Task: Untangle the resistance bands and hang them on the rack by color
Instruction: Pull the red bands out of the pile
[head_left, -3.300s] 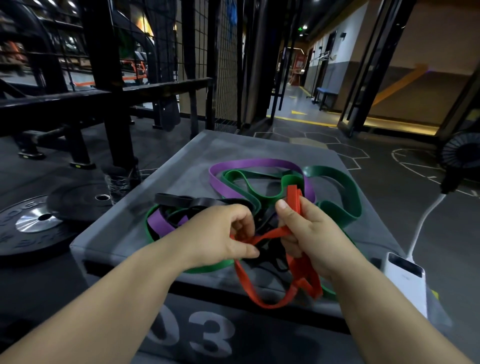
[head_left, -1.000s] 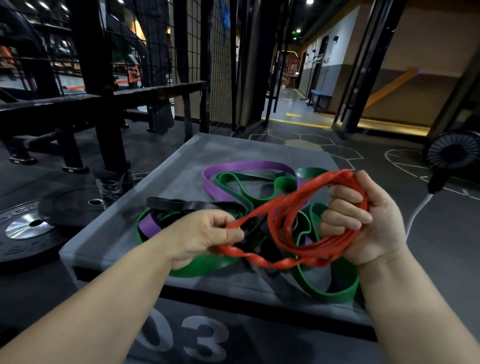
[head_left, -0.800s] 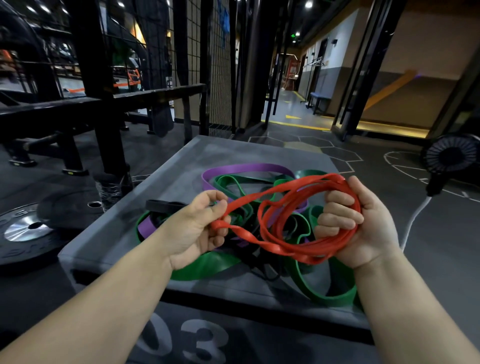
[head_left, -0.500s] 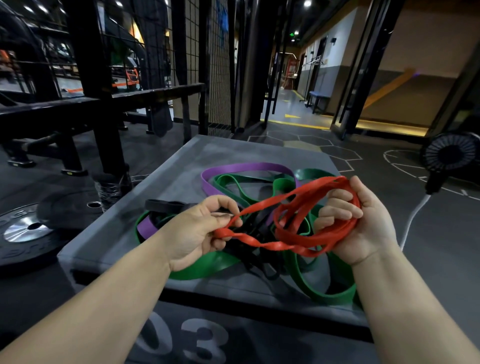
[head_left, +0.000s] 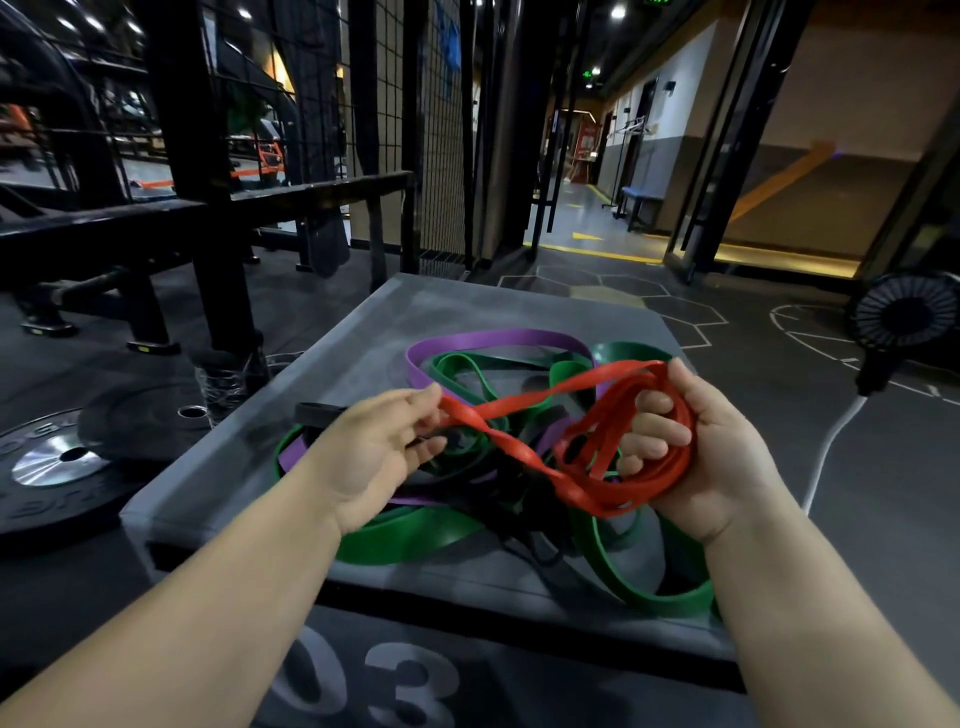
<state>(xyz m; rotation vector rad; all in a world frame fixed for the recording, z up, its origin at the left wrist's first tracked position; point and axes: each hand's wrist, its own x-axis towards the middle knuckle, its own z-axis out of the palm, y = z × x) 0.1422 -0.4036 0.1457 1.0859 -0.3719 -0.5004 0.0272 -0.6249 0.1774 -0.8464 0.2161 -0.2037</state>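
Observation:
A red resistance band (head_left: 524, 402) is lifted above a tangle of bands on a grey plyo box (head_left: 363, 327). My right hand (head_left: 696, 441) grips several gathered red loops, fingers curled round them. My left hand (head_left: 379, 447) pinches the band's other end between thumb and fingers, so a twisted red stretch runs between both hands. Under them lie a purple band (head_left: 493, 340), green bands (head_left: 415, 538) and a black band (head_left: 317, 413), still intertwined. The green loop (head_left: 649, 597) reaches the box's near right edge.
Black rack posts and a wire mesh panel (head_left: 431, 156) stand behind the box on the left. Weight plates (head_left: 57, 462) lie on the floor at left. A black fan (head_left: 904, 317) with a white cable (head_left: 826, 452) stands at right. A corridor opens straight ahead.
The red band was pulled up out of the pile and coiled in my right hand. Over the last second my left hand rose slightly with its end, and the stretch between the hands twisted.

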